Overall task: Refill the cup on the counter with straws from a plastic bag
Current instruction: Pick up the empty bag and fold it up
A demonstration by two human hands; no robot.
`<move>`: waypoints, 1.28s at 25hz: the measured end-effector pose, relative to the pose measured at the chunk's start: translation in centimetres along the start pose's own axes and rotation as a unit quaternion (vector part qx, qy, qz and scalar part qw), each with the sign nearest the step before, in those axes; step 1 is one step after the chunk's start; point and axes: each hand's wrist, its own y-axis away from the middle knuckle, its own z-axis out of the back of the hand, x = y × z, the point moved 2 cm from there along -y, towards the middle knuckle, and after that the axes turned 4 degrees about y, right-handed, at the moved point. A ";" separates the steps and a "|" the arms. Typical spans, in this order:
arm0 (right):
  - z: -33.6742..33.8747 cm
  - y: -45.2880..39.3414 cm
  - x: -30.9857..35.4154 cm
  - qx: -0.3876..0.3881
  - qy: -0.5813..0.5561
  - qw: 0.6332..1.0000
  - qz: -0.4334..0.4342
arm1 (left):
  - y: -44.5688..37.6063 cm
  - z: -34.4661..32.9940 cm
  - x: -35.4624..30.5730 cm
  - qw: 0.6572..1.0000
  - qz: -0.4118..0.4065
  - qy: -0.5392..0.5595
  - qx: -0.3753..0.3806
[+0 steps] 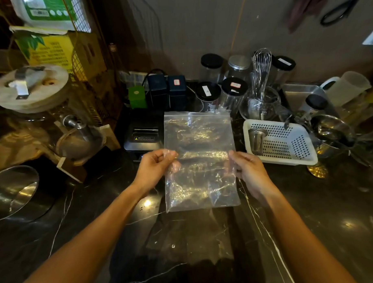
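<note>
A clear plastic bag [200, 162] hangs flat in the air above the dark marble counter [311, 221], its zip edge at the far end. I see no straws inside it; it looks flat and see-through. My left hand [156, 167] pinches the bag's left edge between thumb and fingers. My right hand [249, 171] grips the right edge at the same height. No straws show anywhere, and I cannot tell which vessel is the straw cup.
Behind the bag stand a black receipt printer [142, 137], dark tins [167, 91] and lidded jars [232, 91]. A white perforated basket [287, 144] holding a metal cup [257, 140] sits to the right. A glass drink dispenser [43, 116] and a steel bowl [14, 189] are at the left.
</note>
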 end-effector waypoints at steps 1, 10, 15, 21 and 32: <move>0.2 -0.1 -0.1 -0.010 -0.002 1.000 0.006 | 0.0 0.0 -0.2 1.000 -0.003 0.006 0.001; 0.1 0.1 1.5 0.017 0.045 0.997 0.060 | -0.3 0.2 -1.6 0.998 -0.004 -0.039 0.056; 0.1 0.0 2.0 0.111 0.148 0.982 0.030 | -0.7 0.6 -2.7 0.979 0.017 -0.178 0.092; 0.2 0.2 2.4 0.014 0.169 0.981 0.091 | -0.9 1.4 -2.6 0.977 -0.020 -0.202 0.061; -2.0 0.3 0.8 0.028 0.054 0.998 0.034 | -1.2 -0.6 -2.1 0.992 -0.005 0.112 -0.050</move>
